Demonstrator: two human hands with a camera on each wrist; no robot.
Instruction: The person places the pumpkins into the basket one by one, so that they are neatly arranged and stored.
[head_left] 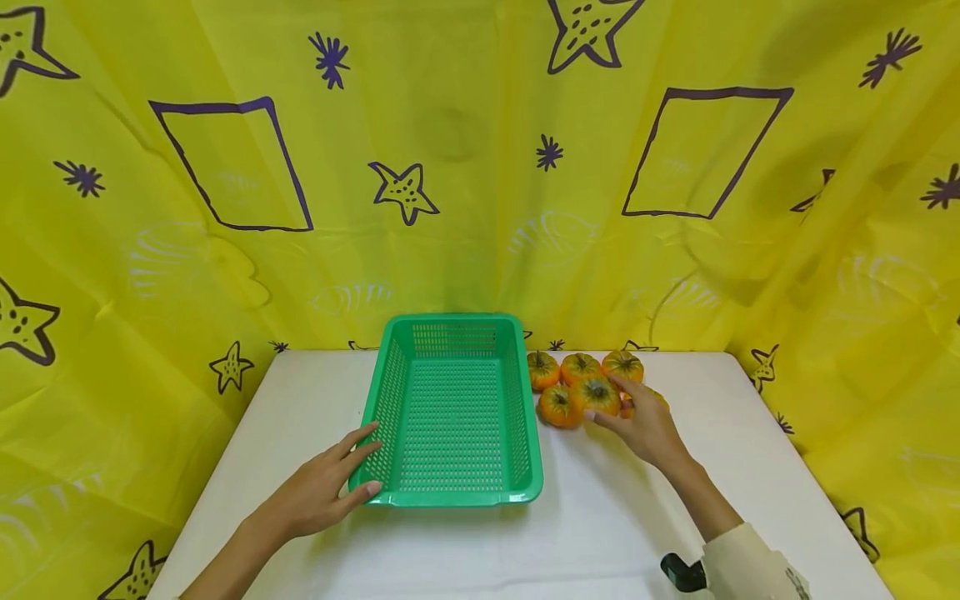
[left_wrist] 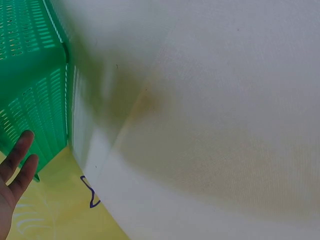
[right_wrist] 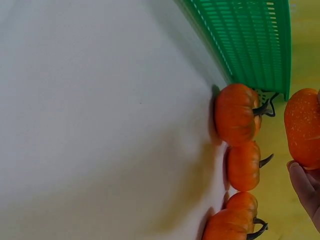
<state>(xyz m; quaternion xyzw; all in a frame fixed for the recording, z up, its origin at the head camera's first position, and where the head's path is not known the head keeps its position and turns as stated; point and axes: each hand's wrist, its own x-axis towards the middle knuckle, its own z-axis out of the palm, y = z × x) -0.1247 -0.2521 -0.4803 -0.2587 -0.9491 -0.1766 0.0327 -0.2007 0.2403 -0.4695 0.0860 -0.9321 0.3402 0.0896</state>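
Observation:
My right hand (head_left: 651, 427) grips a small orange-and-green pumpkin (head_left: 595, 398) between thumb and fingers. In the right wrist view, that pumpkin (right_wrist: 303, 131) is clear of the table. Several more pumpkins (head_left: 558, 407) sit close together under and behind it, one partly hidden by the hand. To their left stands a green plastic basket (head_left: 450, 498) with perforated walls and nothing inside. My left hand (head_left: 318, 492) rests at the basket's near left side, its fingers spread and fairly straight against the rim.
A white-covered table (head_left: 300, 400) carries everything. Yellow patterned curtain (head_left: 465, 250) closes off the back and both sides. A small dark object (head_left: 682, 573) lies at the front right, beside the right sleeve (head_left: 750, 567).

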